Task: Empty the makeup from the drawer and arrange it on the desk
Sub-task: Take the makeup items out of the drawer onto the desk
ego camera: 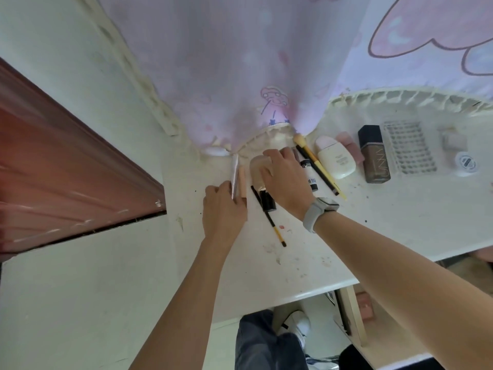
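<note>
Most makeup already lies in a row across the worktop (306, 263) at centre frame, the left hand (222, 209) pinching a slim tube (234, 177) and the right hand (282, 180) gripping a beige bottle (257, 169); whether the drawer (352, 316) at lower right holds more cannot be told.

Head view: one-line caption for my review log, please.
Left hand holds slim tubes while right hand sets a beige bottle beside lined-up makeup on the white desk.

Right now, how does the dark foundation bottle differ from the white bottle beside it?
The dark bottle is square-edged with a black cap and brown contents; the white bottle is rounded, cream, with a pale pink cap. The dark one looks a bit longer. Both lie on the desk, untouched.
</note>
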`<state>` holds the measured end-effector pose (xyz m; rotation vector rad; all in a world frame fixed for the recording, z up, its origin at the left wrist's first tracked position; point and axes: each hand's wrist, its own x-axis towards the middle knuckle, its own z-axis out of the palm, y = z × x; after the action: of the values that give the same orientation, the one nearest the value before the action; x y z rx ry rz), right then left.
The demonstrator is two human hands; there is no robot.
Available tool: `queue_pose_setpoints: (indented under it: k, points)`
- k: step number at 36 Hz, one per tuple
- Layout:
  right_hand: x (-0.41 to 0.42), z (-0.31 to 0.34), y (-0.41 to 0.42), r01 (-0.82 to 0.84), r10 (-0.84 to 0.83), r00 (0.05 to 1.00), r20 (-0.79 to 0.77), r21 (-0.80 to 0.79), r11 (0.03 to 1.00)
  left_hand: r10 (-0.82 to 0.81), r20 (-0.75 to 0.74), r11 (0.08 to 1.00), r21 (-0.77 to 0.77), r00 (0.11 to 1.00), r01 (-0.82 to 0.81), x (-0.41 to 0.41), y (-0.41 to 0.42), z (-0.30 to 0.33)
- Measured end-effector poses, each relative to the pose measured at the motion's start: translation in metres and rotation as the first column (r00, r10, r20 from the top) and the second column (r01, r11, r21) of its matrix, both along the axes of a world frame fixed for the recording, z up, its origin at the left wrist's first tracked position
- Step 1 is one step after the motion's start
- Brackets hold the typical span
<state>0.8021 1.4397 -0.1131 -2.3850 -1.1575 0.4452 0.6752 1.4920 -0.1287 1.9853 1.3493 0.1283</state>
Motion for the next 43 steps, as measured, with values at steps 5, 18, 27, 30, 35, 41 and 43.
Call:
queue_pose_setpoints:
  k: [5,18,27,30,35,41,43]
  points:
    - [-0.003,0.002,-0.021,-0.112,0.098,0.990,0.098,0.150,0.982,-0.118,0.058,0.992,0.050,0.991,0.115,-0.019,-0.009,-0.008]
    - [-0.036,-0.036,-0.111,-0.714,0.590,0.567,0.575,-0.014,0.700,-0.447,-0.084,0.861,0.230,0.890,0.454,-0.044,-0.004,-0.022]
    - [-0.032,-0.032,-0.080,-0.586,0.467,0.618,0.633,-0.025,0.810,-0.483,-0.089,0.819,0.306,0.871,0.485,-0.042,0.002,-0.025]
    - [-0.031,-0.033,-0.074,-0.558,0.407,0.646,0.646,0.037,0.829,-0.461,-0.070,0.823,0.339,0.885,0.456,-0.045,-0.002,-0.027]
    - [-0.027,-0.038,-0.071,-0.527,0.335,0.693,0.639,0.131,0.840,-0.417,-0.050,0.824,0.401,0.908,0.400,-0.043,-0.009,-0.032]
    - [-0.016,-0.035,-0.068,-0.482,0.329,0.746,0.578,0.129,0.867,-0.349,-0.046,0.833,0.443,0.936,0.332,-0.031,-0.016,-0.032]
    - [-0.014,-0.034,-0.066,-0.473,0.330,0.751,0.572,0.119,0.873,-0.332,-0.042,0.839,0.445,0.942,0.315,-0.026,-0.018,-0.031]
